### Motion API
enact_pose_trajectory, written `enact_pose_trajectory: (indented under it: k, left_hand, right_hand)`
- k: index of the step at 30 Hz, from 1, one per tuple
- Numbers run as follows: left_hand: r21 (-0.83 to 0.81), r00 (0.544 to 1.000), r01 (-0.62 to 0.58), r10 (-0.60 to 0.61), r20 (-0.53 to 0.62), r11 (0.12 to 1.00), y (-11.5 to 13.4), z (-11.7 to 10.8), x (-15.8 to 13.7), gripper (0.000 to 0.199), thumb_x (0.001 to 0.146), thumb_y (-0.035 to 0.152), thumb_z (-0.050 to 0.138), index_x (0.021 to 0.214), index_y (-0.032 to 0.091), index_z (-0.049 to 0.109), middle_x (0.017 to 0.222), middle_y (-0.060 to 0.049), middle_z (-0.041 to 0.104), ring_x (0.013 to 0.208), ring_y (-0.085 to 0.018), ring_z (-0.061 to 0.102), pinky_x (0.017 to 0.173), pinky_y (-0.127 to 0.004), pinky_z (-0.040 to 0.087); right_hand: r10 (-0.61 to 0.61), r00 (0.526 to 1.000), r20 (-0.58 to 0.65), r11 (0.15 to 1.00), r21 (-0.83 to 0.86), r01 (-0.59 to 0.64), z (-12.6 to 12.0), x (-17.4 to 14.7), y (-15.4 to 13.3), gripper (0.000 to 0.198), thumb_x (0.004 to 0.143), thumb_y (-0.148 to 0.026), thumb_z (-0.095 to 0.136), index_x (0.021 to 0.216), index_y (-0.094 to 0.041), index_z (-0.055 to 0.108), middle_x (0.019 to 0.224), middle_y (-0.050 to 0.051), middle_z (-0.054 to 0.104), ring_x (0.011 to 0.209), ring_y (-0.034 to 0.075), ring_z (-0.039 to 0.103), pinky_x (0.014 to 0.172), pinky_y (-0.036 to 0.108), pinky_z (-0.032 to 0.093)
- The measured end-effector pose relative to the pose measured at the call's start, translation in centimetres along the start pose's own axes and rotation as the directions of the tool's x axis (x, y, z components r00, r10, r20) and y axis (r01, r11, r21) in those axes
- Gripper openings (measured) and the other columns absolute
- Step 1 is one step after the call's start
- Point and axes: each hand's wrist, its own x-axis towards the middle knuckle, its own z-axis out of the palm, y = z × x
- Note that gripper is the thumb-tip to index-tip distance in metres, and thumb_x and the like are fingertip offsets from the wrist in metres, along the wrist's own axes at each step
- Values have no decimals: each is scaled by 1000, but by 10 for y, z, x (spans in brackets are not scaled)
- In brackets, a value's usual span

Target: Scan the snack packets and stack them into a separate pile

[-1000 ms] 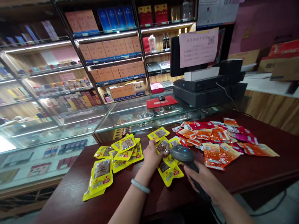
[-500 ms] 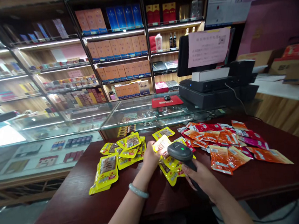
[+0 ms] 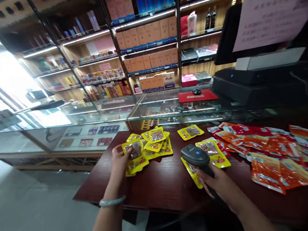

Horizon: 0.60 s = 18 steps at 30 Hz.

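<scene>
My left hand (image 3: 119, 160) is closed on the edge of a yellow snack packet (image 3: 139, 160), its thumb on the packet's clear window. That packet lies over the left pile of yellow packets (image 3: 158, 145). My right hand (image 3: 217, 180) grips a black barcode scanner (image 3: 196, 156) by its handle; a small blue light glows on top of its head. Beneath and beside the scanner are more yellow packets (image 3: 220, 160), partly hidden by it. A single yellow packet (image 3: 190, 132) rests farther back, between the two groups.
Orange and red packets (image 3: 269, 144) are heaped on the dark red table (image 3: 160, 188) at the right. Behind stand a glass display counter (image 3: 111, 106), a mouse (image 3: 197, 92) on a red mat (image 3: 210, 96), and a monitor (image 3: 228, 35) with a paper sheet. Stocked shelves line the wall.
My left hand has moved from in front of the scanner to the left pile, now holding a packet there. The scanner's light has turned from green to blue. The view has swung left.
</scene>
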Motion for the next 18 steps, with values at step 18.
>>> enact_pose_trajectory:
  k: [18]
  left_hand:
    - [190,571,-786,572,589,589,172,204,-33,47,85,34,58,128,16,54,129,-15,60,122,-26,55,104,-33,39]
  right_hand:
    - [-102,990,-101,995,-2,102,-35,6,0,51,81,-63,63,107,-19,54,46,-10,45,34,8,37,35,20,29]
